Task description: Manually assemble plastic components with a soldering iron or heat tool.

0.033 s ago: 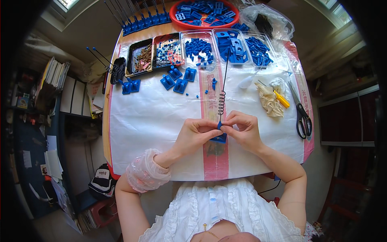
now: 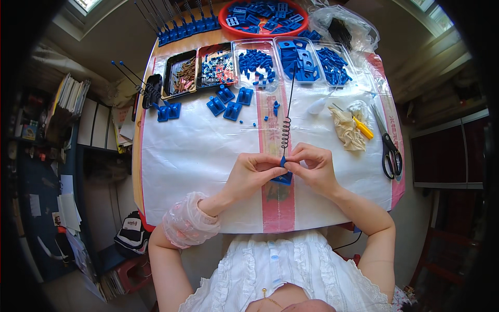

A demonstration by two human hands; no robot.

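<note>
Both hands meet over a blue plastic base (image 2: 282,179) near the table's front middle. My left hand (image 2: 255,170) pinches its left side, fingers closed. From the other side my right hand (image 2: 314,167) grips the same piece with thumb and forefinger. Out of the base rises a dark spring wire (image 2: 286,134), coiled low down and straight above, with a blue tip pointing away from me. The fingertips hide the joint between wire and base. Several loose blue bases (image 2: 232,110) lie farther off, left of the middle, with tiny blue bits close by.
Beyond stand black trays of brass screws (image 2: 185,75) and small nuts (image 2: 218,67), clear boxes of blue parts (image 2: 332,66), and a red basin (image 2: 223,22). Wired pieces (image 2: 187,32) line the far left. At right lie scissors (image 2: 391,151), a yellow-handled screwdriver (image 2: 364,129) and a crumpled cloth (image 2: 347,131).
</note>
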